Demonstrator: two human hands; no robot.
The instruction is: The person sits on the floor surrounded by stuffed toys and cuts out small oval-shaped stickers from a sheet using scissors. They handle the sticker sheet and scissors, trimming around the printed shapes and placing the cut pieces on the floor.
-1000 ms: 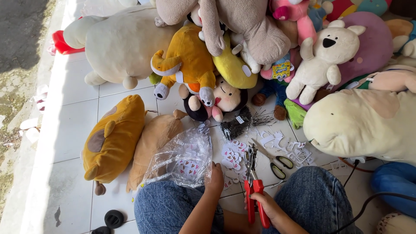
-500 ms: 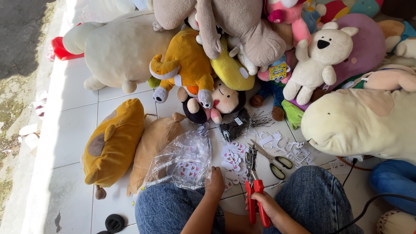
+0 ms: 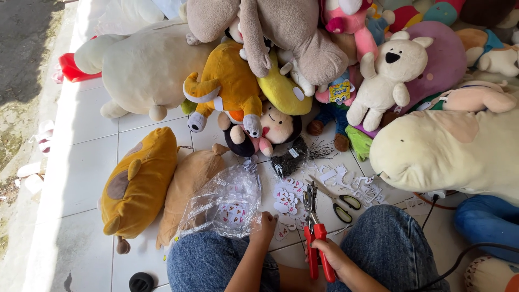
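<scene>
Red-handled pliers in my right hand, left hand at the plastic bag.

My right hand [image 3: 331, 255] is closed around the red-handled pliers [image 3: 313, 238], tips pointing far, between my knees. My left hand [image 3: 265, 226] touches the near right edge of the clear plastic bag [image 3: 224, 203]; I cannot tell its grip. Just beyond lie small paper tags [image 3: 286, 194] and scissors [image 3: 340, 201] on bare white tile [image 3: 81, 173], then the piled plush toys [image 3: 227, 86] closing the far side.

Red-handled pliers [image 3: 314, 238] amid plush toys [image 3: 232, 92]
</scene>
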